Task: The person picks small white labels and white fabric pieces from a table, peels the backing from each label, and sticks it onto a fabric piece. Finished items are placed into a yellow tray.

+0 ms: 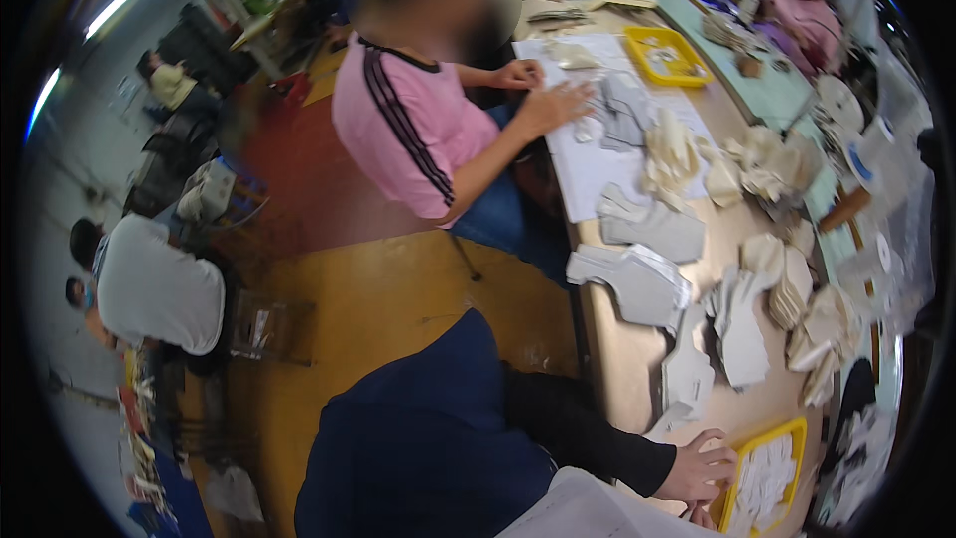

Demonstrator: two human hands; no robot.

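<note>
My left hand (pixel 695 468), in a black sleeve, is at the lower right beside a yellow tray (pixel 800 438) of small white pieces. Its fingers curl downward near the tray's left rim, and whatever lies under them is hidden. Just below it, a small part of my right hand (pixel 703 516) shows at the bottom edge, its fingers mostly out of sight. A white sheet-like thing (pixel 607 510) covers the space left of my hands. Grey flat cut pieces (pixel 687 374) lie on the table beyond my left hand.
Stacks of grey pieces (pixel 637 284) and cream gloves (pixel 672 154) cover the table (pixel 612 359). A co-worker in a pink shirt (pixel 398 130) sits farther along, hands over a white sheet (pixel 583 174). Another yellow tray (pixel 677 75) stands beyond. A stool (pixel 269 324) is on the floor at left.
</note>
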